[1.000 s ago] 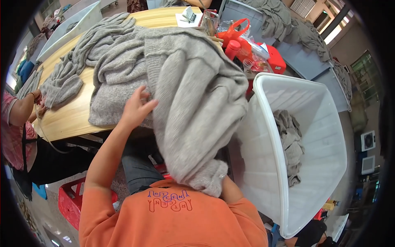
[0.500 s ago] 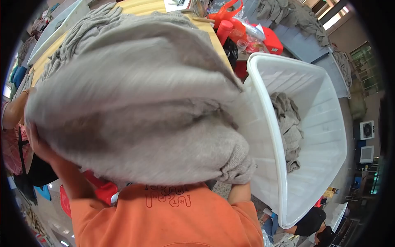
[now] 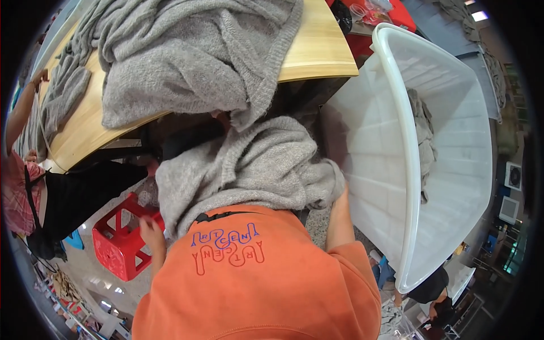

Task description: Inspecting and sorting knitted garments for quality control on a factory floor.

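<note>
A grey knitted garment (image 3: 266, 164) with a ribbed edge lies bunched over my lap, its upper part meeting the pile on the table. My right forearm runs into the garment's right end, and the knit covers that hand, so its fingers do not show. My left hand (image 3: 152, 231) is off the fabric, low on the left, fingers loosely stretched and slightly blurred. It is beside a red plastic stool (image 3: 116, 243); whether it touches the stool I cannot tell. More grey knitwear (image 3: 170, 73) is heaped on the wooden table (image 3: 317, 45) in front of me.
A large white plastic bin (image 3: 362, 136) stands close on my right, grey knit pieces (image 3: 422, 141) inside it. At the left, another person's arm (image 3: 22, 113) reaches over the table edge. Red items (image 3: 399, 14) lie beyond the bin.
The garment that was spread wide between both hands has dropped onto my lap. My left hand has let go of it and moved down beside the stool. The view has shifted.
</note>
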A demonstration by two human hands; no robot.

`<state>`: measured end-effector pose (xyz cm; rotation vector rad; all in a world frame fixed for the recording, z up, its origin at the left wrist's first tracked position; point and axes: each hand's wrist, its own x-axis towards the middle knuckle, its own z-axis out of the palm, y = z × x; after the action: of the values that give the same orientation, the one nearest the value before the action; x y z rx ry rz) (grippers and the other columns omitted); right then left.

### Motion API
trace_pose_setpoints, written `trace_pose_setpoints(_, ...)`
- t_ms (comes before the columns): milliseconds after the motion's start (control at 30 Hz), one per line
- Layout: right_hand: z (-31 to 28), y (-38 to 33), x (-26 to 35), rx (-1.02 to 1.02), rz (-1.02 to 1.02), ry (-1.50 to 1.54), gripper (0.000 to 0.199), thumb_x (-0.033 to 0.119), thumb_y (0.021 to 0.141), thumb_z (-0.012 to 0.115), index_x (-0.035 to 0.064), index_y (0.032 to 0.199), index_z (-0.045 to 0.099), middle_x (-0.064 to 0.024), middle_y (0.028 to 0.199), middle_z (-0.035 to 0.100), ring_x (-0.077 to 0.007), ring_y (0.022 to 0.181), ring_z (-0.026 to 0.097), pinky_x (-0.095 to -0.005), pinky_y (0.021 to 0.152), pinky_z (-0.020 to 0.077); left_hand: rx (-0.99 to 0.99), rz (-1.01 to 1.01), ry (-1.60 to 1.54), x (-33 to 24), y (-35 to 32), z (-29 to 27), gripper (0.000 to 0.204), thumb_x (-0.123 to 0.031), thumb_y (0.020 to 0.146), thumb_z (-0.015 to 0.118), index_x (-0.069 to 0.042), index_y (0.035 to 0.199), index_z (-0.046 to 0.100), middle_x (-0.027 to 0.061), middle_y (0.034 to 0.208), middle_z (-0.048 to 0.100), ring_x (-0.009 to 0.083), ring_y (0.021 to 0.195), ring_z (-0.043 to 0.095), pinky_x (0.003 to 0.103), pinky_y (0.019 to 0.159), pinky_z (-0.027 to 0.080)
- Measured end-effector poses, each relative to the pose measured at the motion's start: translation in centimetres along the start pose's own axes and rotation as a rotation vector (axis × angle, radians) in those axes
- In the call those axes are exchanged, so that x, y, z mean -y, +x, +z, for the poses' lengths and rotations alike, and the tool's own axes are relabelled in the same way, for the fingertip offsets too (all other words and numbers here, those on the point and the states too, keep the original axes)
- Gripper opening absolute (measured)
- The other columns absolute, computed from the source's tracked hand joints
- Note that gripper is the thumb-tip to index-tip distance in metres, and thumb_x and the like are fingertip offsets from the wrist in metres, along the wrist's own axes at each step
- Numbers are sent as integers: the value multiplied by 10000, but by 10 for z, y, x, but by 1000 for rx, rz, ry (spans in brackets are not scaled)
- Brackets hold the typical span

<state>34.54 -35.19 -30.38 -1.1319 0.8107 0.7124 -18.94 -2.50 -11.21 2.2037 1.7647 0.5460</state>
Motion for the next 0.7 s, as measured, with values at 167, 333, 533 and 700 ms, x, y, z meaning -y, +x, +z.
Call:
trace_pose_setpoints(167,82,-80,0,60,-119,-252,514,365,818,555,59,1219,459,-138,916,600,-190,782,564,-306,707,452,240,473,-274,-151,83,13,269,-77,717,656,-19,958,551,101,838,573,203,730,571,287,657,455)
trace_pose_setpoints(333,122,-74,-25,-126,-971,-1496,522,134,750,628,-24,1212,442,-191,1029,577,-230,947,562,-285,828,428,785,716,-152,-217,72,69,505,-230,651,714,-69,1083,508,139,1020,538,294,871,557,398,731,459)
trace_pose_setpoints(533,200,-108,-5,257,-978,-745,406,101,763,596,-10,1141,499,-211,1053,553,-322,984,538,-355,875,414,569,862,-86,-197,65,97,369,-139,674,643,-61,1025,560,141,937,573,297,802,572,376,692,476)
trace_pose_setpoints(700,257,-230,-7,1086,-1197,-1053,346,86,717,648,6,1043,563,-132,1032,575,-246,976,539,-315,844,418,779,217,-665,-242,89,56,89,-50,788,576,9,854,584,-9,642,531,42,611,453,209,538,386)
